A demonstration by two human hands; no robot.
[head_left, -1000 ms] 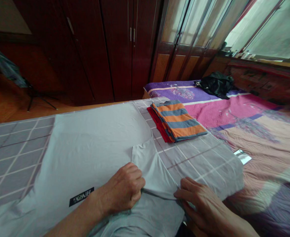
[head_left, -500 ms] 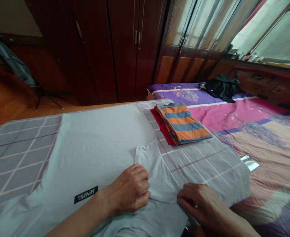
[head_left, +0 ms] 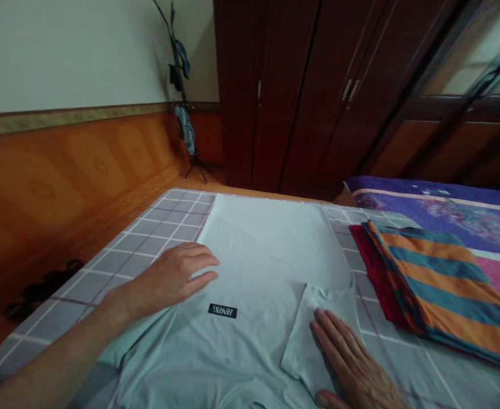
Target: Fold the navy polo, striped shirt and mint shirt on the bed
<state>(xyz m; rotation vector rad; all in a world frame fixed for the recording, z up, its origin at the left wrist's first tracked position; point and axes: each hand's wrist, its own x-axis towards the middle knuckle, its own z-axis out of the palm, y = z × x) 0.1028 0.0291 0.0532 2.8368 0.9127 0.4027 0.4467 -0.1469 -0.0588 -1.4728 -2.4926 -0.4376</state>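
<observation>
A pale shirt (head_left: 271, 244) lies spread on the checked bedspread (head_left: 117, 255), with a small black label (head_left: 222, 311) on it. Its right sleeve (head_left: 313, 329) is folded inward over the body. My right hand (head_left: 348, 358) lies flat on that sleeve, fingers stretched out. Over the shirt's left edge is my left hand (head_left: 182, 272), fingers apart and slightly curved, with nothing in it. Whether it touches the cloth I cannot tell.
Folded clothes, an orange and grey striped one (head_left: 446, 284) over a red one (head_left: 375, 272), lie at the right. Beyond are a purple bed cover (head_left: 437, 199), dark wardrobes (head_left: 275, 102) and a coat stand (head_left: 184, 102).
The view has turned left. My left hand has moved from the sleeve to the shirt's left side and opened. My right hand has gone from pinching the shirt's edge to lying flat on the sleeve.
</observation>
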